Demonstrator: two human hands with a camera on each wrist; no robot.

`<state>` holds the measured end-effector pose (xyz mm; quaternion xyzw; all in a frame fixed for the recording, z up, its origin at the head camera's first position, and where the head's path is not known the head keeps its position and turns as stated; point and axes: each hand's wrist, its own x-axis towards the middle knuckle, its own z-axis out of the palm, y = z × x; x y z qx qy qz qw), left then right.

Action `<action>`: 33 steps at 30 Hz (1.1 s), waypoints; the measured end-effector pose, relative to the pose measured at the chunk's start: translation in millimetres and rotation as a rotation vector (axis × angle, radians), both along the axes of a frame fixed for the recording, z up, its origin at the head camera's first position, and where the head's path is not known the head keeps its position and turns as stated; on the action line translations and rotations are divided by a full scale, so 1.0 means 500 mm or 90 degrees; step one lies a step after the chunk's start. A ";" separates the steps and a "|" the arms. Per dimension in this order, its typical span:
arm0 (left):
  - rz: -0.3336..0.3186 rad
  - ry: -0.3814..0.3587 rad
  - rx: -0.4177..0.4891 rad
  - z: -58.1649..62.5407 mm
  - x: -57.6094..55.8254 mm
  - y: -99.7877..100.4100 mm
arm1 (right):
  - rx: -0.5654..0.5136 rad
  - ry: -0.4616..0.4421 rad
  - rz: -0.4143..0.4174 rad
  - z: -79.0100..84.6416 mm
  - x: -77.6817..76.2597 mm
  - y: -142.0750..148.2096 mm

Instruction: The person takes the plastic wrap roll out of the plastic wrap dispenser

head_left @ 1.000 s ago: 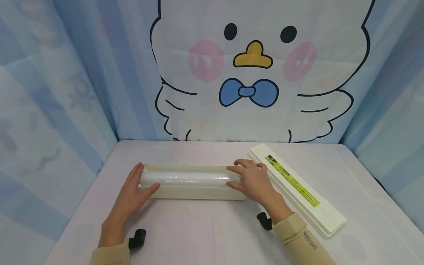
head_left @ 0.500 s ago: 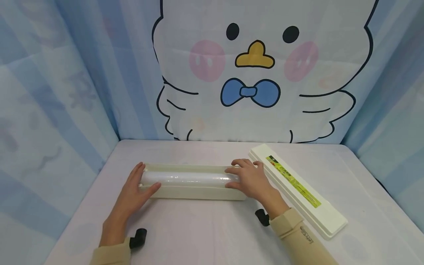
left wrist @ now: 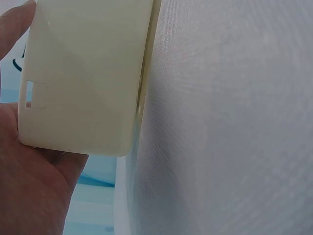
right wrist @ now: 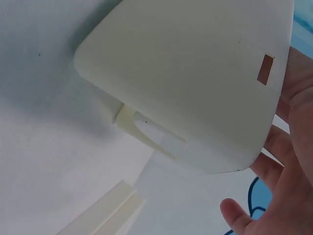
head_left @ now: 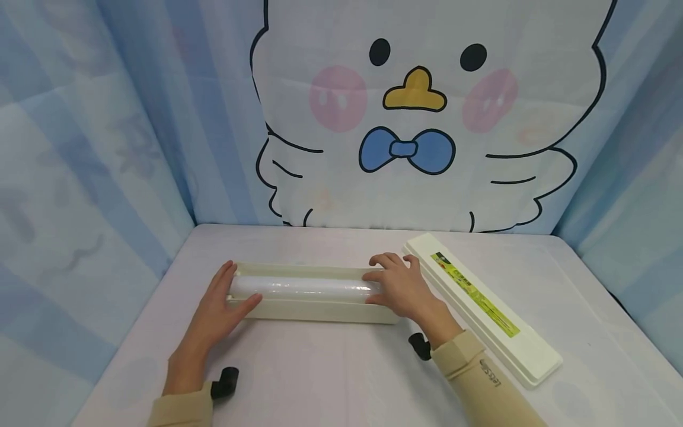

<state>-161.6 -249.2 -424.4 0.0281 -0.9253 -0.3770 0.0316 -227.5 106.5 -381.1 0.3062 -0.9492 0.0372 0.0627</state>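
Note:
A long cream plastic cling film box (head_left: 320,311) lies uncovered on the table, with a shiny, clear-wrapped cling film roll (head_left: 304,287) inside. My left hand (head_left: 210,317) grips the box's left end, its thumb over the front rim and its fingers at the back corner. At the opposite end, my right hand (head_left: 402,290) reaches over the box; thumb and forefinger pinch the roll while other fingers stay raised. Up close, the left wrist view shows the box's end wall (left wrist: 88,78) against the palm. The right wrist view shows the other end wall (right wrist: 186,73), with a small slot.
The box's cream lid (head_left: 480,308), bearing a yellow-green label, lies diagonally to the right, close behind my right forearm. A printed curtain (head_left: 341,178) hangs behind the white table (head_left: 320,373) and along both sides. Black wrist mounts (head_left: 225,382) stick out by both sleeves.
My right hand has slid slightly left along the box. The left hand, box and lid keep their places, while the whole head view has shifted a little.

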 end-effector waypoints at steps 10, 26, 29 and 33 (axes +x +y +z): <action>0.000 -0.003 0.002 0.001 -0.001 0.003 | -0.026 0.006 0.023 0.002 0.006 0.003; -0.007 0.008 0.002 -0.001 0.003 -0.002 | -0.063 -0.035 0.059 0.022 0.015 0.003; -0.008 0.012 0.002 0.000 0.004 -0.001 | -0.083 -0.061 0.070 0.022 0.015 0.006; -0.011 0.017 0.002 0.001 0.004 0.000 | -0.107 -0.078 0.092 0.020 0.014 0.010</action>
